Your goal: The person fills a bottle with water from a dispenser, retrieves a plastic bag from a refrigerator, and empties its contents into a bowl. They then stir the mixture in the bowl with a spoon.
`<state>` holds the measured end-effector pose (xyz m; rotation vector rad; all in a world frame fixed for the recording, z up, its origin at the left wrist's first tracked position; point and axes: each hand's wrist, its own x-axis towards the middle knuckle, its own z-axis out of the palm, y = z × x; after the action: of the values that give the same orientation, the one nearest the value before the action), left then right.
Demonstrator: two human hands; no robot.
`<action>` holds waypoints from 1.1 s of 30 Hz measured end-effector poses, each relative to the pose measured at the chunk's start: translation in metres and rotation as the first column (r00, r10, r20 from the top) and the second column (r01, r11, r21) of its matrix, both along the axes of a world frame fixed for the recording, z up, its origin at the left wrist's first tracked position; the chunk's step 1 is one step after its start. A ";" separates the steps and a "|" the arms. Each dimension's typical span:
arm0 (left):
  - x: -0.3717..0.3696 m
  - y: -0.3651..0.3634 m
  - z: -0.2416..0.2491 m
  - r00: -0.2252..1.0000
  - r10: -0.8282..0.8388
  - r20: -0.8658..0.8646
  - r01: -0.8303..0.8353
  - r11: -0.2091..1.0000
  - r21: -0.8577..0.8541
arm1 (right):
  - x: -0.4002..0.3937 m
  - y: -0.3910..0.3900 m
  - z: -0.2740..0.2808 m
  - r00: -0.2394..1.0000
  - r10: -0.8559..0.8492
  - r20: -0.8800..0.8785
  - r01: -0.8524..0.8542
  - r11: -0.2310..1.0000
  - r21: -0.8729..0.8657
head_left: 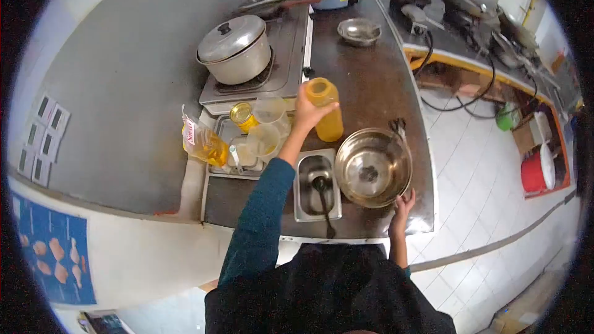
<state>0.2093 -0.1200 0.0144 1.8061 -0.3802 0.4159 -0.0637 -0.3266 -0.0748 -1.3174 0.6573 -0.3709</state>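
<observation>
My left hand is wrapped round a yellow-orange bottle with an open mouth, upright over the counter. At the near right rim of a shiny metal bowl, my right hand grips the edge with its fingertips. Dark scissor-like handles show at the bowl's far right rim. Left of the bowl stands a small rectangular metal pan, with a black spoon leaning in it and its handle over the near edge.
A lidded pot sits on the stove. Clear plastic cups, a yellow can and an oil pouch crowd the left. A shallow metal bowl lies farther back. The counter's right edge borders a tiled floor.
</observation>
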 end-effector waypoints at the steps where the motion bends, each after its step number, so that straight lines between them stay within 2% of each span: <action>1: 0.002 0.005 0.009 1.000 0.031 0.002 -0.031 0.997 -0.071 | -0.002 -0.006 0.005 0.995 -0.062 0.084 0.070 0.993 -0.091; 2: 0.004 0.011 0.017 0.998 0.062 0.000 -0.061 0.988 -0.140 | -0.003 -0.020 0.007 0.984 -0.105 0.144 0.127 0.981 -0.148; 4: -0.014 0.021 0.076 1.000 0.028 0.002 -0.026 0.932 -0.361 | 0.003 -0.048 0.013 0.947 -0.173 0.272 0.241 0.940 -0.242; 5: -0.028 0.031 0.116 0.999 0.046 -0.020 -0.050 0.941 -0.334 | 0.012 -0.054 0.031 0.919 -0.213 0.333 0.309 0.912 -0.271; 6: -0.043 0.041 0.153 0.997 0.068 -0.048 -0.079 0.949 -0.305 | 0.021 -0.063 0.047 0.909 -0.132 0.396 0.269 0.911 -0.314; 8: -0.070 0.059 0.210 0.998 0.059 -0.028 -0.065 0.906 -0.419 | 0.039 -0.076 0.079 0.865 0.043 0.501 0.186 0.898 -0.399; 10: -0.101 0.068 0.261 0.993 0.058 0.104 0.001 0.872 -0.490 | 0.055 -0.060 0.129 0.762 0.214 0.611 0.003 0.943 -0.334; 12: -0.136 0.081 0.300 0.994 0.050 0.096 0.000 0.884 -0.467 | 0.068 -0.040 0.160 0.638 0.336 0.693 -0.255 0.941 -0.222; 13: -0.150 0.089 0.315 0.993 0.056 0.107 -0.003 0.898 -0.440 | 0.073 -0.026 0.171 0.545 0.387 0.744 -0.392 0.902 -0.182; 14: -0.162 0.099 0.327 0.992 0.061 0.111 -0.010 0.911 -0.413 | 0.073 -0.011 0.184 0.499 0.459 0.735 -0.460 0.859 -0.224; 16: -0.198 0.110 0.343 0.986 0.083 0.141 -0.021 0.920 -0.392 | 0.060 0.024 0.209 0.393 0.584 0.710 -0.580 0.757 -0.302; 18: -0.234 0.117 0.353 0.970 0.117 0.211 -0.024 0.916 -0.400 | 0.034 0.060 0.227 0.224 0.599 0.769 -0.751 0.609 -0.256; 22: -0.303 0.161 0.342 0.904 0.376 0.204 -0.296 0.895 -0.335 | -0.021 0.124 0.224 0.021 0.633 0.774 -0.933 0.290 -0.212; 23: -0.323 0.168 0.338 0.878 0.426 0.218 -0.354 0.885 -0.301 | -0.032 0.141 0.220 0.005 0.647 0.762 -0.957 0.225 -0.184; 25: -0.371 0.184 0.332 0.804 0.562 0.195 -0.517 0.822 -0.238 | -0.056 0.177 0.217 0.020 0.649 0.760 -0.962 0.219 -0.161; 27: -0.422 0.204 0.328 0.750 0.630 0.200 -0.592 0.775 -0.223 | -0.083 0.209 0.217 0.008 0.660 0.751 -0.974 0.175 -0.143; 29: -0.474 0.235 0.321 0.718 0.657 0.231 -0.615 0.754 -0.232 | -0.114 0.245 0.219 -0.089 0.642 0.762 -0.982 0.070 -0.173; 31: -0.532 0.256 0.319 0.646 0.740 0.186 -0.702 0.672 -0.235 | -0.152 0.282 0.222 -0.180 0.609 0.773 -0.980 -0.040 -0.196; 33: -0.589 0.266 0.317 0.564 0.816 0.125 -0.790 0.578 -0.205 | -0.193 0.324 0.227 -0.303 0.563 0.769 -0.952 -0.222 -0.212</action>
<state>-0.3796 0.1455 0.3318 1.7223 0.3912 1.2611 -0.2565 -0.0027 0.1520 -0.5755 -1.0500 0.6927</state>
